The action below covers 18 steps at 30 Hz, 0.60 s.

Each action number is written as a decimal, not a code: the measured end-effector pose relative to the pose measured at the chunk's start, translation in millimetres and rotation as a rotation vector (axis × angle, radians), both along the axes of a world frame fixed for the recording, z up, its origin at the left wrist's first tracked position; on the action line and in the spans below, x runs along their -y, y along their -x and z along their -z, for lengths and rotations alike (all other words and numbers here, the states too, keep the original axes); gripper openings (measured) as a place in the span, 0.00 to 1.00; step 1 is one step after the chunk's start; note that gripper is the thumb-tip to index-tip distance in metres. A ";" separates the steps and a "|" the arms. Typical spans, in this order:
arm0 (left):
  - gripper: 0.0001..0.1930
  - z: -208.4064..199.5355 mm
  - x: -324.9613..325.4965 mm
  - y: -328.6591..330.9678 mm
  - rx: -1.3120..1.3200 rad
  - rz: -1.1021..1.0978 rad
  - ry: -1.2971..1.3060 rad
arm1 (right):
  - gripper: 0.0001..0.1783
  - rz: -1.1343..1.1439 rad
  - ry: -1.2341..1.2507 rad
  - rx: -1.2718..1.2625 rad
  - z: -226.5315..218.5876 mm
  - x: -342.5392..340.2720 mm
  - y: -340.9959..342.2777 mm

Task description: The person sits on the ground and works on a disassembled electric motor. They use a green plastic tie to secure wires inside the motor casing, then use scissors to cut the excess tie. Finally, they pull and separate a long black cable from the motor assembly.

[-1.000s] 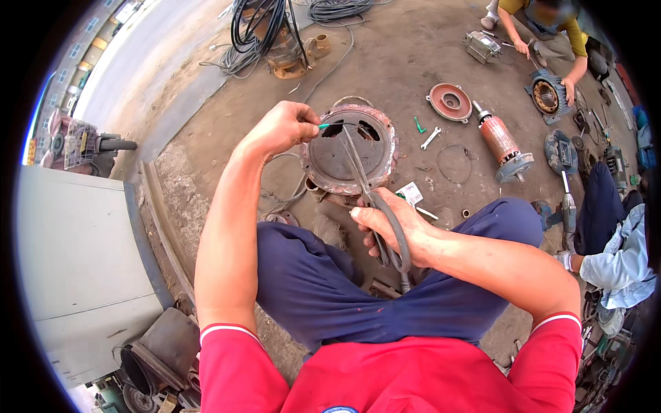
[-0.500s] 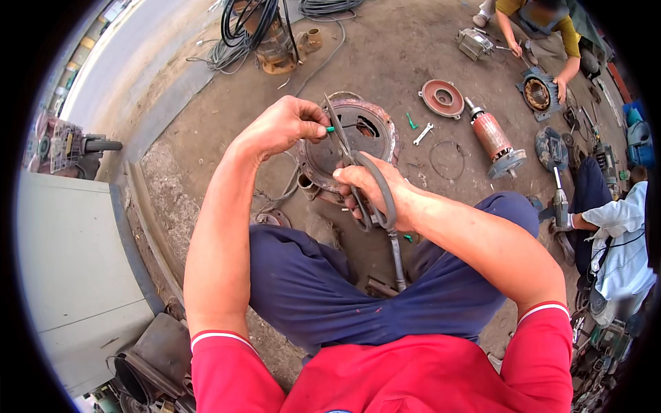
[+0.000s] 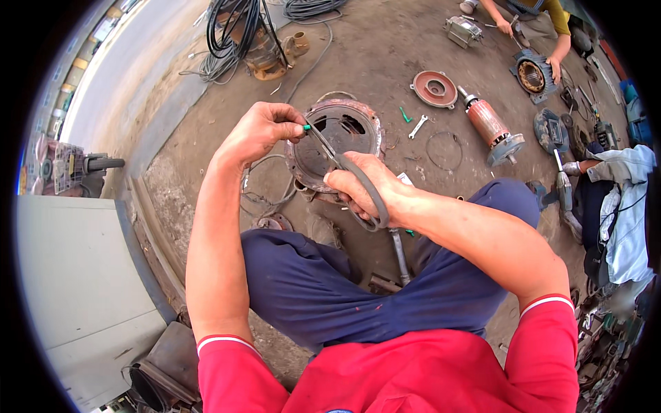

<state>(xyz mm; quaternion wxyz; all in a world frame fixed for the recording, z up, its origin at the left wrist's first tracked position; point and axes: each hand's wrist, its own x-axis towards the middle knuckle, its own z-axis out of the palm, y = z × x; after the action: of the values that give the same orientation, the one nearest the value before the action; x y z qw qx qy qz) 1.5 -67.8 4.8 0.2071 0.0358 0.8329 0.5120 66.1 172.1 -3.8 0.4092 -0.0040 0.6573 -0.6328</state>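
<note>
Between the thumb and fingers of my left hand [image 3: 260, 135] is a small green piece [image 3: 307, 128], perhaps tubing; only its end shows. My right hand [image 3: 368, 182] is wrapped round the handles of large scissors [image 3: 366, 180]. Their blades point up and left, nearly together, with the tips at the green piece; whether they grip it I cannot tell. Below both hands a round rusty metal housing [image 3: 368, 113] with slots in its face stands on the ground, partly hidden by my right hand. A metal rod [image 3: 399, 258] lies between my legs.
To the right lie a wrench [image 3: 418, 126], a green scrap [image 3: 405, 114], a red flange [image 3: 435, 90] and a red rotor [image 3: 490, 127]. Black cable hangs over a pump [image 3: 265, 58]. One person handles a motor stator [image 3: 532, 76]; another [image 3: 623, 213] sits at the right. A pale cabinet [image 3: 86, 275] stands left.
The scissors' blades have come closer together, their tips now at the green piece. Both hands have shifted slightly left in view. The person at the right has changed posture.
</note>
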 end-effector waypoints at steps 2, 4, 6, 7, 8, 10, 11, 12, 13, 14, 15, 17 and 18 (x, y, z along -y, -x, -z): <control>0.09 -4.2 4.3 -3.3 0.029 -0.036 -0.160 | 0.13 0.026 0.021 -0.073 -7.9 -2.1 -1.0; 0.09 -8.0 3.2 -7.7 0.084 -0.057 -0.328 | 0.14 0.090 0.080 -0.176 -15.1 -11.7 0.4; 0.09 -10.5 5.4 -14.3 0.171 -0.079 -0.492 | 0.17 0.241 0.190 -0.231 -29.7 -21.2 4.6; 0.09 -12.0 4.7 -16.3 0.163 -0.032 -0.588 | 0.17 0.290 0.229 -0.239 -35.8 -27.2 7.8; 0.09 -12.4 3.4 -19.3 0.160 0.013 -0.679 | 0.18 0.341 0.272 -0.241 -39.7 -32.1 11.2; 0.08 -14.7 -3.2 -21.9 0.118 0.110 -0.803 | 0.18 0.422 0.359 -0.224 -50.4 -44.4 16.5; 0.07 -16.0 -8.4 -21.7 0.079 0.162 -0.835 | 0.19 0.446 0.382 -0.238 -51.6 -49.1 19.0; 0.06 -18.0 -12.2 -21.6 0.041 0.214 -0.867 | 0.20 0.455 0.395 -0.263 -54.8 -52.8 20.2; 0.06 -20.4 -16.9 -21.6 0.036 0.236 -0.873 | 0.20 0.468 0.374 -0.300 -55.6 -55.7 21.3; 0.07 -21.1 -20.6 -20.3 0.022 0.268 -0.863 | 0.21 0.481 0.352 -0.338 -56.2 -58.3 22.4; 0.07 -22.0 -24.1 -18.5 0.007 0.300 -0.853 | 0.21 0.485 0.357 -0.353 -56.8 -60.8 23.6; 0.07 -24.7 -32.8 -18.9 -0.007 0.329 -0.852 | 0.21 0.485 0.363 -0.384 -58.9 -65.4 25.6; 0.07 -26.4 -37.0 -19.3 0.004 0.293 -0.809 | 0.21 0.493 0.347 -0.404 -61.8 -67.8 25.8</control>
<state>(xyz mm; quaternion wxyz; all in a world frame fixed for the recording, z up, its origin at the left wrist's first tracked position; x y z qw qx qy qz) 20.7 -30.8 31.2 0.2485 0.2310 0.5509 0.7625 40.3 239.9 58.1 0.0995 -0.0400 0.5888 -0.8011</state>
